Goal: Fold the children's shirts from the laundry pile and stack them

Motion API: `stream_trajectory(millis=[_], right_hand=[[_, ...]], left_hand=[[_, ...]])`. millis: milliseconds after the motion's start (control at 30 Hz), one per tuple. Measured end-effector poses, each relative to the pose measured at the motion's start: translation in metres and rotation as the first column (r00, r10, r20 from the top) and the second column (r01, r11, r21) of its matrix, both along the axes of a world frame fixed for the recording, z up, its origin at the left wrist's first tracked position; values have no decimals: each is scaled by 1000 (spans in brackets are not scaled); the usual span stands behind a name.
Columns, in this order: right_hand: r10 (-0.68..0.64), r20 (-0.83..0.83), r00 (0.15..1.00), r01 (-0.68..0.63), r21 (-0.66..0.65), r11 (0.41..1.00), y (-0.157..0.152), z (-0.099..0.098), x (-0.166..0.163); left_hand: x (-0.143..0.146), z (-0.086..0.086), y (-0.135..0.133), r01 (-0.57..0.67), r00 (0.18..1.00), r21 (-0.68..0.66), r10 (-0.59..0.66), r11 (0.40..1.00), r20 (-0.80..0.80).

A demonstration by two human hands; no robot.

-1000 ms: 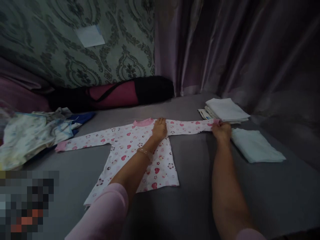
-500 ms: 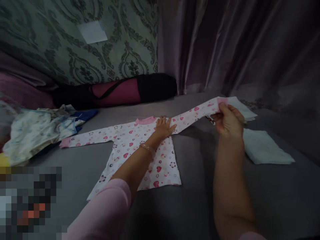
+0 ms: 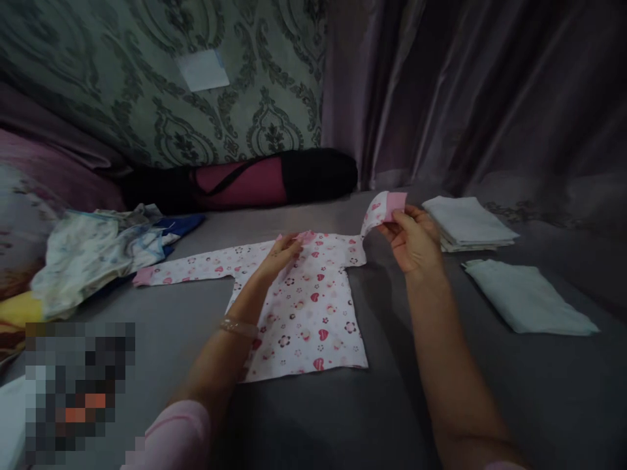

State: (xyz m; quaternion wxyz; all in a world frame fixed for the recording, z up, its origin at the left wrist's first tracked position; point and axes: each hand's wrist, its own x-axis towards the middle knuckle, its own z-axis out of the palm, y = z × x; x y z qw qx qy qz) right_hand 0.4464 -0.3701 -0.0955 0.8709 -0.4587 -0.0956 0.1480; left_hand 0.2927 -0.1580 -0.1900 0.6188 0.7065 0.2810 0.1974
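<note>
A white long-sleeved shirt [image 3: 313,320] printed with red hearts and flowers lies spread out, its pink collar toward the back. My left hand [image 3: 283,256] rests on the chest just below the collar, fingers stretched over the fabric. Between the thumb and fingers of my right hand [image 3: 415,238] is the pink cuff [image 3: 396,205] of the right-side sleeve. That sleeve is lifted and bends back over itself near the shoulder. The other sleeve [image 3: 191,266] lies straight out to the left, flat on the grey sheet.
On the right are a stack of folded white cloths [image 3: 470,222] and a folded pale cloth [image 3: 529,297]. Crumpled clothes [image 3: 83,261] are heaped at the left. A long black and pink bag [image 3: 245,179] lies along the wall, beside the curtain [image 3: 392,85].
My right hand has brought the cuff leftward, so the sleeve that was stretched out is now folding. My left hand has slid left from the shoulder to below the collar.
</note>
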Motion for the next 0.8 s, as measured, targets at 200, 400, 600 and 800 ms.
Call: stream_trajectory(millis=[200,400,600,800], right_hand=[[30,-2,1000,-30,-69,997,25,-3,-16],[119,150,981,-91,-184,979,82,-3,-43],[255,409,876,-1,-529,849,145,-44,-88],[616,413,671,-35,-812,582,158,-88,-118]], left_hand=[[-32,-12,30,-148,951,-433,248,889,185],[-32,-5,42,-42,949,-573,212,818,234],[-40,-4,50,15,975,-545,109,839,195],[-36,-7,50,16,985,-568,85,823,150]])
